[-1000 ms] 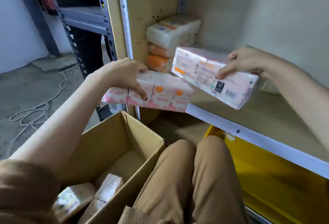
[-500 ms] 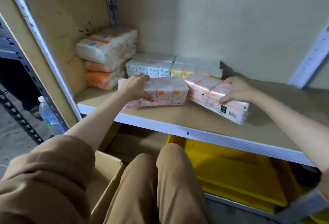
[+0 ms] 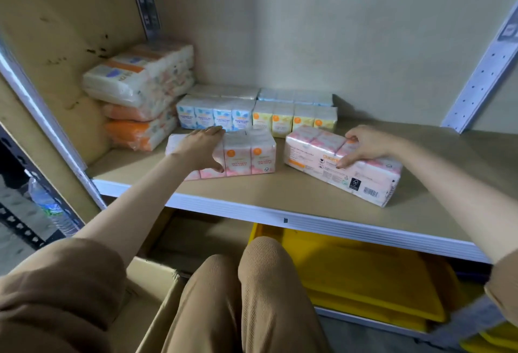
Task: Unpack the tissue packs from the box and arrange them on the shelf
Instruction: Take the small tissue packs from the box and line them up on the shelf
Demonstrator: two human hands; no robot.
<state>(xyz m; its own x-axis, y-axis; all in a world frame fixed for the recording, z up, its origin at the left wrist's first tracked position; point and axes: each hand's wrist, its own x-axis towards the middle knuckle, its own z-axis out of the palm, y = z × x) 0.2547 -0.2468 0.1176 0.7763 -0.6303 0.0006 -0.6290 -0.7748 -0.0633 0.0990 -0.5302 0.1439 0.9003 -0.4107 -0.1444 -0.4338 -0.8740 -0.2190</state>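
Two pink tissue packs lie on the wooden shelf (image 3: 252, 193). My left hand (image 3: 201, 148) grips the left pink pack (image 3: 249, 153) from above; it stands square to the shelf front. My right hand (image 3: 367, 145) holds the right pink pack (image 3: 361, 179), which rests at an angle with its barcode side facing me. Behind them sit a blue pack (image 3: 213, 117) and a yellow pack (image 3: 294, 120), with more packs further back. Only a corner of the cardboard box (image 3: 148, 296) shows at bottom left.
A stack of white-and-orange tissue bundles (image 3: 140, 95) fills the shelf's left back corner. Yellow trays (image 3: 364, 277) lie under the shelf. A water bottle (image 3: 53, 209) stands on the floor at left. My knees (image 3: 246, 282) are in front of the shelf edge.
Both hands carried the pink packs from above the box to the shelf and set them down. Since half a second ago the packs have settled with a gap between them.
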